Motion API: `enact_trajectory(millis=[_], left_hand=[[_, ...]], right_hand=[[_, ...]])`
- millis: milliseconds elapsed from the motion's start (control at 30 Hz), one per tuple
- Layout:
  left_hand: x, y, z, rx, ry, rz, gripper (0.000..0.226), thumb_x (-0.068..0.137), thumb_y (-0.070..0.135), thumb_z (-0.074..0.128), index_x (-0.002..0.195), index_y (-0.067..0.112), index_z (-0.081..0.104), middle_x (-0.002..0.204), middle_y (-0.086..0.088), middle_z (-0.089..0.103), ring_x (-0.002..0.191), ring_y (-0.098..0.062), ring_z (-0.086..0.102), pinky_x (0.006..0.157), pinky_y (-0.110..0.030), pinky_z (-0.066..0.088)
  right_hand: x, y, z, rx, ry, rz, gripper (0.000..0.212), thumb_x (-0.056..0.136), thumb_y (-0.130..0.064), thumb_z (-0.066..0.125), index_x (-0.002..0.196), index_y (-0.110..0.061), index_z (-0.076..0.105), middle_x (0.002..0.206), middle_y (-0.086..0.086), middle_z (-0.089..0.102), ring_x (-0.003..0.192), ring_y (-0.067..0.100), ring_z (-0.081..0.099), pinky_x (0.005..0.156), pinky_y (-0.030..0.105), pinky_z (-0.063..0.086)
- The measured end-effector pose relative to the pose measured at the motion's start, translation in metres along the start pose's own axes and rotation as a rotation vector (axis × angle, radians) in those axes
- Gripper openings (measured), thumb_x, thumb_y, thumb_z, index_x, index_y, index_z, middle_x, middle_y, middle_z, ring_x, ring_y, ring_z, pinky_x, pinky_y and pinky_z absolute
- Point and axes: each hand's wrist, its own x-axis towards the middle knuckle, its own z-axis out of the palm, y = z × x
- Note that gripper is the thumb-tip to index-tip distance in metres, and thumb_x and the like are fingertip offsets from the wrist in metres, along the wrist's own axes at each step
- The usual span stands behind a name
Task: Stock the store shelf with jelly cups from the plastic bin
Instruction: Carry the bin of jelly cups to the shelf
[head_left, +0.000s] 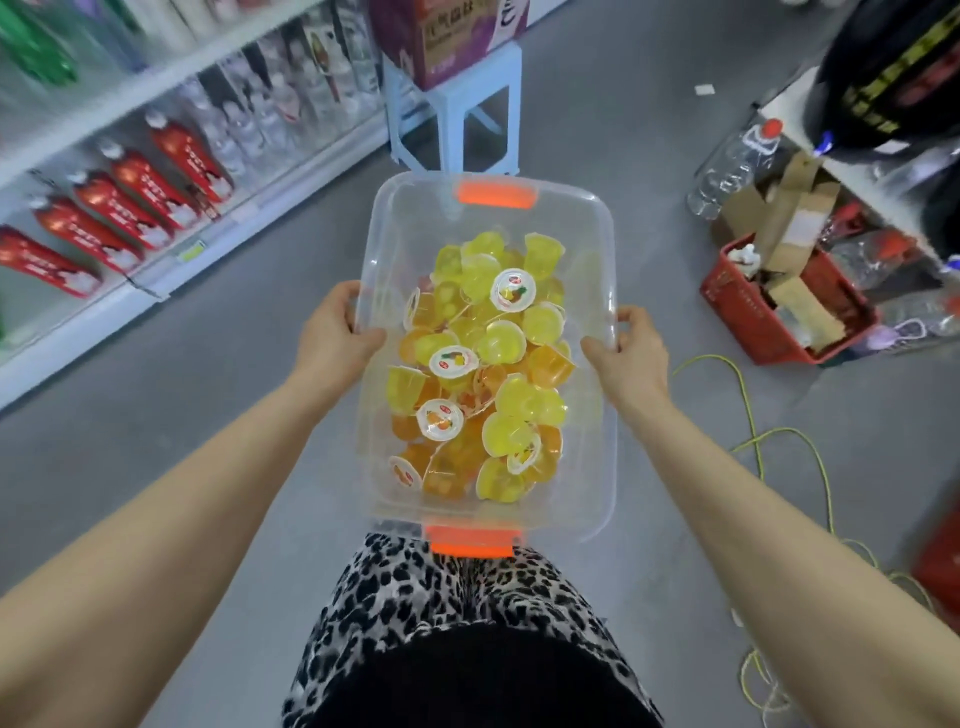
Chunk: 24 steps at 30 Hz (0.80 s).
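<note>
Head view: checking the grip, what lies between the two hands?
In the head view, the plastic bin of jelly cups lies between the left hand and right hand; each grips a side rim.

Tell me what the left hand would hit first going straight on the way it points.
The bin: the left hand grips its rim, so its wall comes first, probably then the jelly cups.

A pale blue plastic stool (448, 104) stands on a smooth grey floor (597, 135) with 1 purple carton (452, 36) on its seat. Left of the stool runs white shelving (93, 332), lined with red-labelled bottles (145, 182) and, closer to the stool, clear bottles (249, 124). Right of the stool sits 1 red basket (763, 338) holding cardboard scraps, and a yellow-green cable (750, 410) loops across the floor beside it.
</note>
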Motion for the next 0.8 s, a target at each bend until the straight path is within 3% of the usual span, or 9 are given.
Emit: enact_trajectory(millis=[167,333,533,633,800], left_hand=[[0.114,0.057,0.0,-0.017,-0.012,0.007,0.047,0.081,0.013,0.064,0.124,0.029,0.051,0.086,0.008,0.061,0.08,-0.018,0.062,0.071,-0.037,0.054],[0.237,0.123,0.012,-0.008,-0.072,0.073,0.045,0.083,0.012,0.064,0.121,0.03,0.051,0.078,0.015,0.054,0.071,-0.007,0.056,0.066,-0.03,0.048],[0.365,0.21,0.037,-0.001,-0.123,0.132,0.043,0.079,0.01,0.064,0.117,0.029,0.056,0.076,0.015,0.056,0.067,-0.006,0.055,0.063,-0.03,0.046],[0.427,0.261,0.061,0.027,-0.124,0.173,0.044,0.079,0.009,0.062,0.119,0.025,0.057,0.074,0.01,0.054,0.064,-0.008,0.053,0.059,-0.029,0.044],[0.52,0.334,0.101,0.022,-0.082,0.175,0.045,0.075,0.01,0.063,0.117,0.026,0.059,0.089,0.012,0.062,0.081,-0.014,0.06,0.069,-0.031,0.048]], right_hand=[[0.107,-0.065,-0.001,-0.02,0.022,-0.011,0.029,0.079,-0.027,0.065,0.102,-0.033,0.048,0.08,0.007,0.067,0.082,0.028,0.063,0.076,0.046,0.054],[0.211,-0.117,-0.005,-0.002,0.097,0.018,0.029,0.081,-0.021,0.066,0.102,-0.03,0.048,0.069,0.001,0.058,0.075,0.027,0.06,0.073,0.046,0.054],[0.331,-0.173,-0.033,0.02,0.16,0.056,0.029,0.08,-0.02,0.065,0.104,-0.029,0.051,0.084,0.009,0.069,0.081,0.026,0.065,0.077,0.045,0.054],[0.403,-0.2,-0.053,0.047,0.182,0.061,0.029,0.079,-0.016,0.065,0.103,-0.028,0.053,0.081,0.002,0.067,0.081,0.024,0.065,0.079,0.044,0.054],[0.534,-0.241,-0.09,0.043,0.151,0.045,0.033,0.072,-0.022,0.063,0.103,-0.029,0.053,0.084,0.001,0.07,0.082,0.026,0.067,0.079,0.049,0.055]])
